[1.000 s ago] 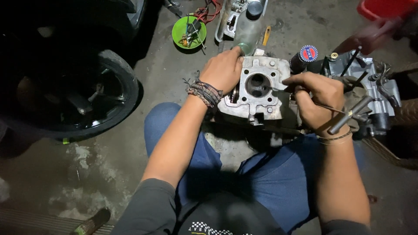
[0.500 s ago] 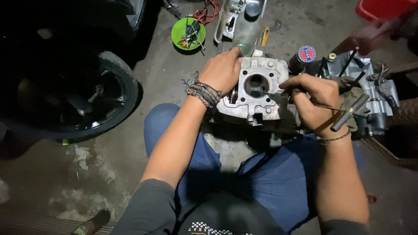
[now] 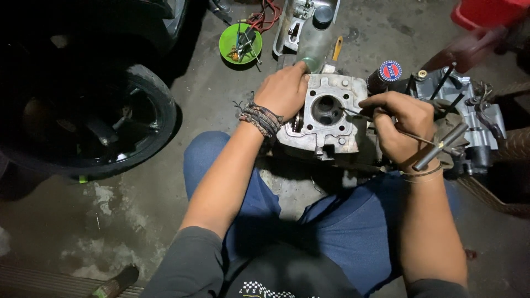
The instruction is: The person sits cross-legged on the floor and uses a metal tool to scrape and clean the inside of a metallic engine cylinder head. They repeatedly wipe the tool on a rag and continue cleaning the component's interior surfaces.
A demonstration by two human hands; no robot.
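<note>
A grey metal cylinder head with a round bore in its middle rests on the floor between my knees. My left hand, with braided bands at the wrist, grips its left and far edge. My right hand pinches a thin metal rod whose tip reaches into the bore. The rod's other end, a T-shaped handle, sticks out past my right wrist.
A motorcycle wheel with black tyre stands at left. A green bowl of small tools lies at the back, beside a grey engine cover. An engine case with studs sits at right, with a dark can and a red tub.
My right hand has shifted slightly with the rod at the bore. My left hand stays on the cylinder head.
</note>
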